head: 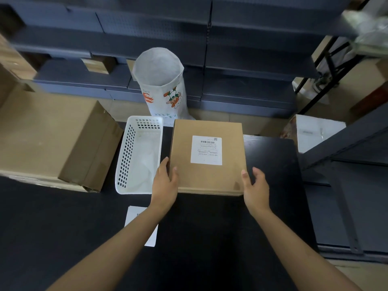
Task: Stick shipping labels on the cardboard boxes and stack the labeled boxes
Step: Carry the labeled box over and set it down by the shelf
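We look down on a black worktop (273, 164) that carries everything in use. The largest item, a big open cardboard carton (52, 139), lies at its left edge. Behind the worktop stand dark shelving units (252, 49) and an open white woven sack (161, 82) on the floor. Next in size, at the centre, is the flat cardboard box (206, 162), raised above the worktop surface; whether it rests on other boxes beneath we cannot tell. Just beside its left edge sits a white perforated basket (138, 156), which appears to hold only white sheets.

The box already bears a white shipping label (206, 150), flat on its upper face, so we judge the sticking step done for this box. Our left hand (165, 181) grips the near left corner, thumb on top and fingers curled around the side. Our right hand (255, 185) is spread and lies against the near right corner; whether it truly clasps the edge is unclear. We judge the box is being placed or squared for stacking. A loose label sheet (134, 217), partly hidden by the left forearm, lies nearer us, suggesting further boxes remain.
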A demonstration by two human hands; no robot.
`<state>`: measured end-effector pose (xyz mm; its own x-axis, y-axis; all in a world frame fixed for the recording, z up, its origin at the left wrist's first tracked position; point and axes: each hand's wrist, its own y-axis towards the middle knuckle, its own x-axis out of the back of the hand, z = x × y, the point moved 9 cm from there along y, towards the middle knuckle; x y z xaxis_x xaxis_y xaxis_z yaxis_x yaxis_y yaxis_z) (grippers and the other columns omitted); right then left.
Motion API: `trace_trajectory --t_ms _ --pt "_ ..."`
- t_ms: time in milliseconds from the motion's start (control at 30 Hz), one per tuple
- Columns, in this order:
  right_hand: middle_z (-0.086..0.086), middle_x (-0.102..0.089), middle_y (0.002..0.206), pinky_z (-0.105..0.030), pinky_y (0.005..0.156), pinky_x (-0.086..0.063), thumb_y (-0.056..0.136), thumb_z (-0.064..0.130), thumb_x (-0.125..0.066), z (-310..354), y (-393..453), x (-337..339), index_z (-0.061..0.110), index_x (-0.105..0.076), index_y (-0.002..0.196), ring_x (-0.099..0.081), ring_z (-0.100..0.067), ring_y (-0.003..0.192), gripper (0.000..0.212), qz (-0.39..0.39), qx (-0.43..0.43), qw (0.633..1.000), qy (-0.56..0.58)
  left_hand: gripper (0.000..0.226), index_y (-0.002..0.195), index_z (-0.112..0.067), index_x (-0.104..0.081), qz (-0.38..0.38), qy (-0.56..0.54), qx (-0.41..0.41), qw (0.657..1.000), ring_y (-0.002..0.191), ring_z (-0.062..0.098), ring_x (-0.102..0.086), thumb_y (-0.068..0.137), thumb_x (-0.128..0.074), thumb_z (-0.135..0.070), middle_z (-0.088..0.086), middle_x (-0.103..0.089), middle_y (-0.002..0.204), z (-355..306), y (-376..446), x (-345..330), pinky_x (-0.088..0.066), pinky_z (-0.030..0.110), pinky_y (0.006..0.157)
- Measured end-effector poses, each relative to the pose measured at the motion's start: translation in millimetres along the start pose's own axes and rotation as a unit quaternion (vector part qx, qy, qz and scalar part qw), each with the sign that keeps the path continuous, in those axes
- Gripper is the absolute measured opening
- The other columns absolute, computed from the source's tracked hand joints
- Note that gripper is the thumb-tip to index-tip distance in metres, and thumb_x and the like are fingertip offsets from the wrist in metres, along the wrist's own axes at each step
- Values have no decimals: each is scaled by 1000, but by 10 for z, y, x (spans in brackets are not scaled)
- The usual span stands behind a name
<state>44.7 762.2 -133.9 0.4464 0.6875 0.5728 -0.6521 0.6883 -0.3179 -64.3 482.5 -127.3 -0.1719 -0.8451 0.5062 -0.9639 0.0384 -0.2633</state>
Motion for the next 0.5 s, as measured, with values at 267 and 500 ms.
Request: trace_trajectory --t_ms 267,500 --pt "-7 -52 132 -36 107 -32 94 28 -56 675 -512 -58 10 -49 131 -36 -24 130 42 -3 190 973 -129 38 138 -14 -43 -66 2 -33 997 128 17 -46 101 -43 -24 2 -51 138 -124 -332 608 -39 34 107" --pt "-3 -52 134 -33 109 -31 95 31 -55 1106 -1175 -538 13 -50 133 -39 -19 129 42 69 289 941 -162 34 132 -13 -49 -125 8 -17 992 114 14 -54 100 -43 -22 0 -58 129 152 -745 1446 -43 25 91"
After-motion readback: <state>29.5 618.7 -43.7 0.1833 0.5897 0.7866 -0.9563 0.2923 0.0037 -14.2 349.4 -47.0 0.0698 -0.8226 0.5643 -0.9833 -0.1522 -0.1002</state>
